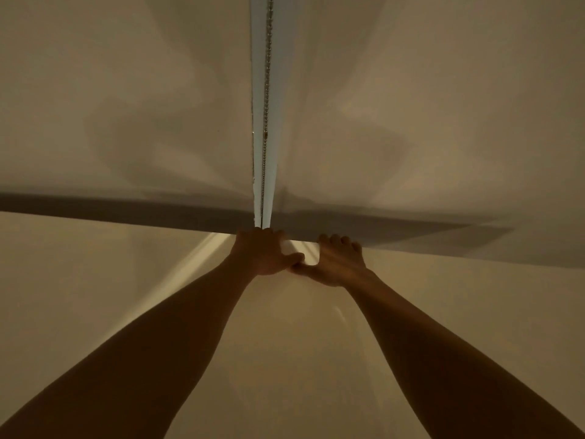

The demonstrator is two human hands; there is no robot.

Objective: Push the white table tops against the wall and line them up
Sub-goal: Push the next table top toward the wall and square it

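Reaching across the white surface (pixel 95 296), both bare arms stretched to its far edge, which sat close to the wall (pixel 126 90) with a dark shadowed strip between edge and wall. Left hand (pixel 264 253) curled its fingers (pixel 253 231) over that far edge, directly below the vertical white strip (pixel 262 122) with a bead chain (pixel 268 74) on the wall. Right hand (pixel 335 264) sat just beside the left, fingers (pixel 335 239) hooked over the same edge, thumbs touching. Both hands gripped the surface edge. Lighting dim, second table top not distinguishable.
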